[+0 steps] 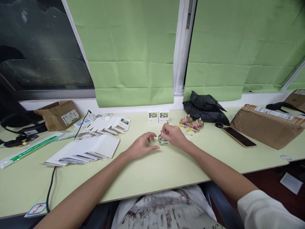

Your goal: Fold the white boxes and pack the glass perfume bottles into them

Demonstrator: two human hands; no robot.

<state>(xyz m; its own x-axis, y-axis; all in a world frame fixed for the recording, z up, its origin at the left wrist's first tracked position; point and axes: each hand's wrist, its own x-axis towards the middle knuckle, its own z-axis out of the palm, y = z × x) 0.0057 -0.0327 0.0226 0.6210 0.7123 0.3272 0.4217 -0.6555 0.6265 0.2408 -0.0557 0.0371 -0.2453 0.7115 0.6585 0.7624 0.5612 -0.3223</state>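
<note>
On the table in front of me lies a small clear glass object [163,140], mostly covered by my right hand [173,135]. The fingers of that hand are closed in a pinch just above the glass, and a small shiny tip shows over them; what they hold is hidden. Left of the glass, my left hand [141,146] is held apart from it, empty, with its fingers curved and spread. Several round glass bottles [194,126] with pink contents and gold-coloured tops stand together to the right of my right hand. Two small white boxes [153,117] with green pictures stand just behind.
Flat white cartons [102,147] are fanned out on the left, near a black cable [51,187] and an open cardboard box [58,115]. To the right are a black plastic bag [205,108], a phone [238,136] and a large brown parcel [267,127].
</note>
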